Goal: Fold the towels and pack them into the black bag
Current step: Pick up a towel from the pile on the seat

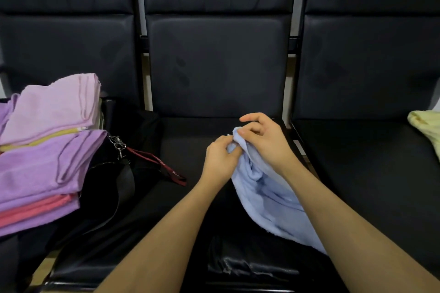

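A light blue towel is pinched at its top edge by the left hand and right hand, held together, right of the black bag.

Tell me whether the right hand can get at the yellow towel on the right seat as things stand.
Probably not right away: the right hand and left hand both pinch the blue towel. The seat toward the yellow towel looks bare.

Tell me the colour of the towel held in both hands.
Light blue towel, seen in the head view.
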Available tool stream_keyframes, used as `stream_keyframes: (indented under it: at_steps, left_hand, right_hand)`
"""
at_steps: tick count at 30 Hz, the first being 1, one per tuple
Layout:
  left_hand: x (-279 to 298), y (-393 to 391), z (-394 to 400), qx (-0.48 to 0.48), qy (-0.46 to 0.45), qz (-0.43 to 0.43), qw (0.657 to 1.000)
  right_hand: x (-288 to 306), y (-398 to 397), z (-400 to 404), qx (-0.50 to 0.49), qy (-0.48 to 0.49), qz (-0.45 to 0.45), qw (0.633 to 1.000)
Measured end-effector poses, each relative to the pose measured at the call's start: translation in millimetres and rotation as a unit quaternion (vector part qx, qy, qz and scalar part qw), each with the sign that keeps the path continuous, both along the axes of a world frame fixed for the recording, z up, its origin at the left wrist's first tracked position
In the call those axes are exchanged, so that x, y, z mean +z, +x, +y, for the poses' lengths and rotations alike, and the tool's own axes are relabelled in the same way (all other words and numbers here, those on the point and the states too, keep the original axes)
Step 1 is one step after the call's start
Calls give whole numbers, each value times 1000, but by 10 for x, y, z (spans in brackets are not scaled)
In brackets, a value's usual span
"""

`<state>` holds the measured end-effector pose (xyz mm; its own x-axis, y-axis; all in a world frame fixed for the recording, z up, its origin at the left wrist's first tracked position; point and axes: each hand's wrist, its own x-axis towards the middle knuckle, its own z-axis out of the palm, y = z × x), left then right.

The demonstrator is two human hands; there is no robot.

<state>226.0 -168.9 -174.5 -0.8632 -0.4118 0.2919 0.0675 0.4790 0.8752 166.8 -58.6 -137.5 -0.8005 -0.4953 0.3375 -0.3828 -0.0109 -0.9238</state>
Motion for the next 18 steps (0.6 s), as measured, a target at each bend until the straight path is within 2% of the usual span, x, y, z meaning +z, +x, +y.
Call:
stream_keyframes:
  at_steps: [4,6,9,11,14,18]
  left_hand:
    - [0,5,-73,101,56,-11,993]
    - [21,14,-108,138,68,-16,988]
    - [21,22,-153,155,47,-33,986]
    - [-8,8,-177,164,34,-44,985]
    - [-58,-10,-222,171,-10,-58,984]
    - [-45,47,-265,165,-42,-57,984]
  right_hand:
    - [-42,-47,73,3,13,17,1000]
    - [-107,-70,115,-10,102,56,993]
    - [-266,-84,145,-3,276,151,949]
    - [-354,-85,146,9,313,199,929]
    - [-391,-107,128,-23,304,214,928]
    - [-238,-76,110,-91,170,73,978]
